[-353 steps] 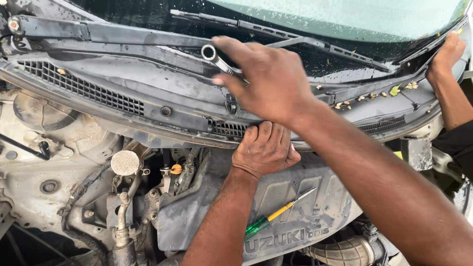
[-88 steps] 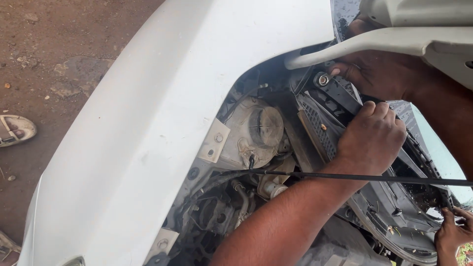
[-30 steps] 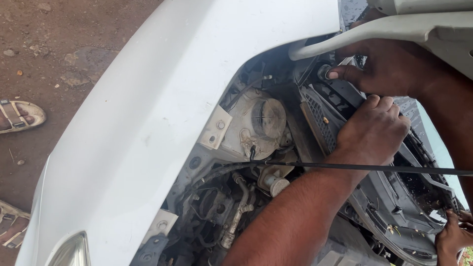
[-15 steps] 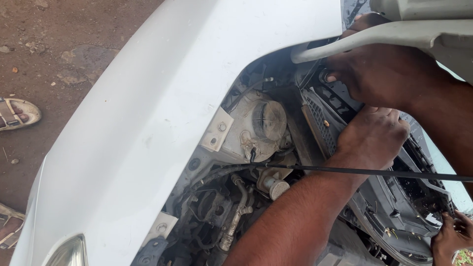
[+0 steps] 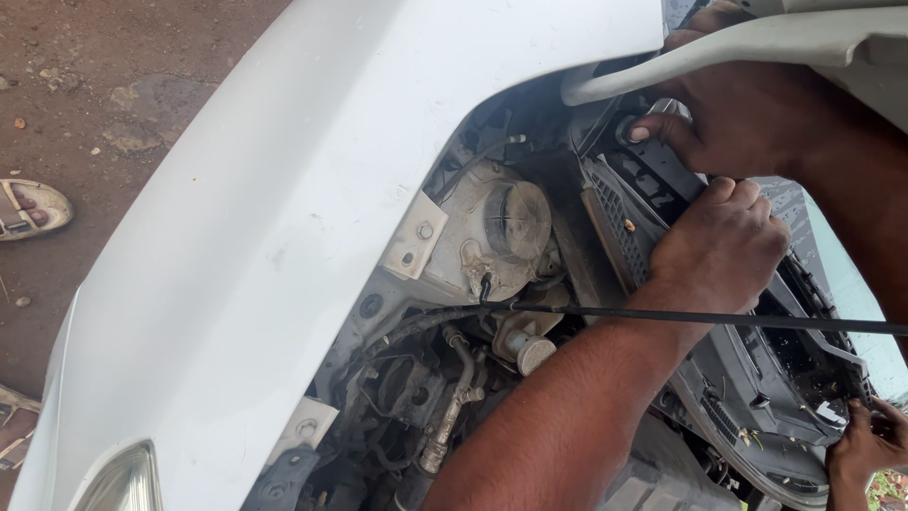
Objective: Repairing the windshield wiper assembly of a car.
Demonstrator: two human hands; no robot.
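A black plastic cowl panel (image 5: 615, 213) runs along the base of the windscreen, at the right of the open engine bay. My left hand (image 5: 719, 246) comes up from the bottom and clasps the panel's edge with curled fingers. Just above it, under the raised white bonnet edge (image 5: 757, 38), my right hand (image 5: 747, 123) is closed on a metal socket tool (image 5: 629, 128) at the panel's near end, with the thumb on its round head. Another person's hand (image 5: 865, 445) touches the panel's far end at the bottom right.
A thin black prop rod (image 5: 757, 320) crosses over my left forearm. The white wing (image 5: 284, 237) fills the left. Beside it sit a dusty strut tower (image 5: 511, 222), hoses and a pipe (image 5: 449, 421). A sandalled foot (image 5: 28, 208) stands on the dirt.
Since half a second ago my right thumb has shown on the tool's round head and my left hand has slid slightly along the panel. Earlier I faced the cowl from the front.
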